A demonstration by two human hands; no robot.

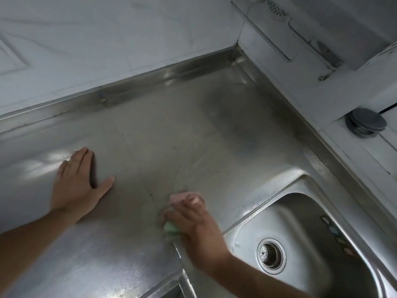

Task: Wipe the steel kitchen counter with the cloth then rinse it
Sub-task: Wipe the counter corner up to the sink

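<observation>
The steel counter (163, 130) fills the middle of the head view, running back to a raised steel lip at the tiled wall. My left hand (78, 186) lies flat on it at the left, fingers straight and thumb spread. My right hand (193, 222) grips a small cloth (176, 200) on the counter close to the sink's left rim. The cloth shows pink past my fingertips and green under my palm; most of it is hidden by the hand. The hand and cloth are motion-blurred.
A steel sink (305, 214) with a round drain strainer (271, 254) sits at the lower right. A grey round plug (366, 121) rests on the white ledge at the right. White tiled walls meet in the far corner. The counter's front edge is at the bottom.
</observation>
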